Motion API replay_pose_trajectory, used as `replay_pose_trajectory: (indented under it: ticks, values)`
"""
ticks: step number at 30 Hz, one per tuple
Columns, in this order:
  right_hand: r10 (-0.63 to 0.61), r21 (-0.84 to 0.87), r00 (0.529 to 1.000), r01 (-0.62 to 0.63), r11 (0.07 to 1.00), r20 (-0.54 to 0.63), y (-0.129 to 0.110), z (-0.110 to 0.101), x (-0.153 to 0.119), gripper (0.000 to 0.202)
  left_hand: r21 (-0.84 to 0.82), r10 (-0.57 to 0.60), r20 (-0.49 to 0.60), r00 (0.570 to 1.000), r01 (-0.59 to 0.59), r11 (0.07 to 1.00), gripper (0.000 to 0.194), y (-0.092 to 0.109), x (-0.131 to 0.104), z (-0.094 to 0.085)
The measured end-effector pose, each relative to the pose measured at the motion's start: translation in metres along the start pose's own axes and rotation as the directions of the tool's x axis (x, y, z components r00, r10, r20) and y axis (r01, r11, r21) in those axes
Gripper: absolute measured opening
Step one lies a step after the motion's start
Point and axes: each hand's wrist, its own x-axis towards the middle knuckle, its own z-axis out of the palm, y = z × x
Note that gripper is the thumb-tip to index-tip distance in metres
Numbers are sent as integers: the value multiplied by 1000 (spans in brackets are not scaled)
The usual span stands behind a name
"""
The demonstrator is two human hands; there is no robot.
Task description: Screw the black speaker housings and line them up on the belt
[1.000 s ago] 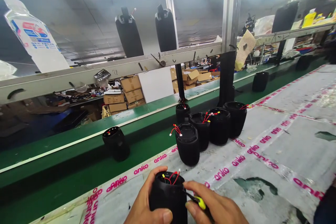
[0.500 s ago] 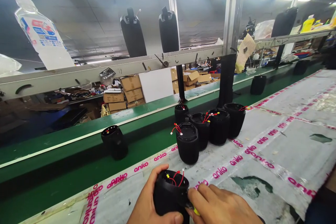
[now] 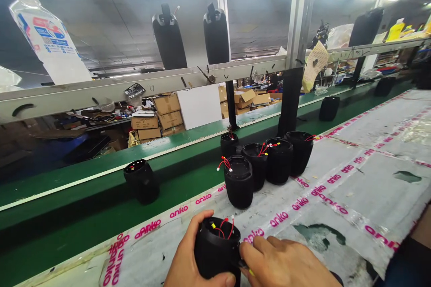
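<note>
— What's written just beyond the hands?
— "anko", pink, on the table cover [image 3: 340, 175]. Left hand [image 3: 188, 262] grips the black speaker shell [image 3: 215, 251]; right hand [image 3: 286, 264] pinches a yellow-tipped tool [image 3: 248, 271] against it

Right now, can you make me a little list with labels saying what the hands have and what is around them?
left hand: wrapped round a black speaker shell
right hand: presses a tool with a yellow bit against the shell's side
inside the shell: red wires with small yellow and white ends
table cover: grey sheet with pink tape
nearby: a row of black shells standing upright
green belt: one shell lying tilted
overhead: two black housings hanging above a metal rail
</note>
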Motion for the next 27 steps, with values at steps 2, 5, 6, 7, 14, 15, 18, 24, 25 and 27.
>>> replay_pose_trajectory:
  ticks: [2, 5, 6, 7, 14, 15, 18, 24, 25, 27]
  values:
    - [0, 7, 1000, 0, 1000, 7, 0, 0, 3, 31, -17, 13, 10, 1000, -13, 1000, 93, -3, 2, -2]
    - [-3, 5, 999, 3, 1000, 34, 2, -1, 8, 31, -20, 21, 18, 1000, -21, 1000, 97, -7, 4, -5]
    - [-8, 4, 999, 8, 1000, 43, 3, -2, 9, 32, -24, 19, 30, 999, -18, 1000, 98, -8, 4, -6]
    - [-16, 6, 999, 15, 1000, 51, 4, -2, 9, 32, -27, 19, 42, 999, -18, 999, 98, -9, 5, -7]
    - [-59, 54, 994, 54, 997, 97, 7, -4, 6, 36, 56, 91, 94, 991, -97, 994, 101, -27, 11, -14]
    - [-61, 58, 993, 55, 997, 99, 7, -4, 6, 35, 69, 92, 98, 991, -99, 993, 102, -29, 12, -15]
    - [-63, 61, 994, 58, 996, 90, 6, -5, 5, 35, 67, 70, 95, 993, -76, 995, 103, -31, 13, -15]
    - [-31, -7, 999, 31, 999, 10, 2, -7, 6, 31, 73, 41, 31, 999, -44, 996, 96, -25, 6, -10]
    - [-32, -8, 999, 32, 999, 8, 2, -6, 5, 30, 88, 41, 10, 999, -42, 995, 94, -23, 5, -9]
    - [-22, -27, 1000, 22, 999, 3, 2, -5, 3, 30, 144, 48, -26, 998, -44, 989, 92, -22, 2, -6]
